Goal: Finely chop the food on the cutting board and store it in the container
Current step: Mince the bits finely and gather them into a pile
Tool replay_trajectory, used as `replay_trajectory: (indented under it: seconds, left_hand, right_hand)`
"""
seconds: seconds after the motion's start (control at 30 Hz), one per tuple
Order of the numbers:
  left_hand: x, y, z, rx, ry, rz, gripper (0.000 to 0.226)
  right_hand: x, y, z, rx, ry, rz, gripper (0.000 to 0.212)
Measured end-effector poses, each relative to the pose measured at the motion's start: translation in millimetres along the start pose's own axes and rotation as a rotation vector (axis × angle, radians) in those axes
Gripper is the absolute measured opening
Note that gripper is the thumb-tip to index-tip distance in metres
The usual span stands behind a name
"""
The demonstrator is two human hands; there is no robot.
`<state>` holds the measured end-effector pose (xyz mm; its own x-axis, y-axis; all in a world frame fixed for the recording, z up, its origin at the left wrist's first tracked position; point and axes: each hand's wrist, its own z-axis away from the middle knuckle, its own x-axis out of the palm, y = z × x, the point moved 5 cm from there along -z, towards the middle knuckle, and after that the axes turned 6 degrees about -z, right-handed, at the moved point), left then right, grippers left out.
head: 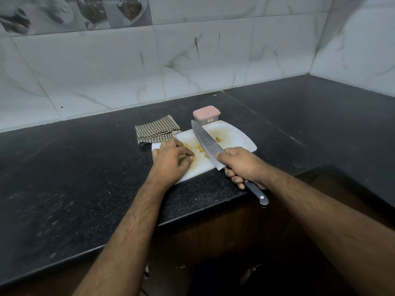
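Where the black worktop [85,167] meets the marble-tiled wall, a white cutting board [235,137] lies near the front edge. The right hand [241,165] grips the black handle of a large knife [206,142], fingers curled round it; the blade points toward 11 o'clock across the board. The left hand [173,161] rests on the board's 9 o'clock end, its fingers curled down onto a yellowish food piece [193,159]; whether they pinch it cannot be told. More food pieces [201,148] lie just beside the blade, and a few [218,139] on its far side. A pink-lidded container [206,113], lid on, stands at the board's 12 o'clock edge. A checked cloth [157,130], folded, lies at the board's 10 o'clock corner.
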<state>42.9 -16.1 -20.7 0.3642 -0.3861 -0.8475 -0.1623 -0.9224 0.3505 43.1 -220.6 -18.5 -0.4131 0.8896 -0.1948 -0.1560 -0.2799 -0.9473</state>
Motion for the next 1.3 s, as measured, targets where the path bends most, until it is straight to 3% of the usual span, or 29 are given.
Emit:
replay_trajectory:
  seconds: [0.17,0.4,0.53,0.8,1.17,1.3]
  left_hand:
    - [-1.6,-0.9,0.1,-0.034,0.013,-0.04,0.009]
    - [-3.3,-1.7,3.1,-0.057,-0.003,-0.015,0.024]
    - [-3.9,-0.5,7.7,-0.027,-0.035,0.01,0.007]
    - [-5.7,6.4,10.0,-0.004,-0.048,0.004,0.009]
    - [-2.7,9.4,7.5,0.041,-0.05,0.036,0.002]
    - [-0.9,7.4,6.8,0.033,-0.043,0.03,0.008]
  right_hand:
    - [-2.0,1.4,0.9,-0.033,0.034,0.004,0.024]
    - [4.8,-0.7,2.4,-0.068,0.0,0.096,0.028]
    - [8.6,-4.5,0.8,-0.078,0.015,0.257,0.028]
    - [16.2,-20.0,10.5,-0.118,0.153,0.655,0.032]
    - [25.2,-21.1,6.5,-0.044,0.217,0.805,0.027]
    - [27.9,-24.5,6.6,0.003,0.224,0.833,0.035]
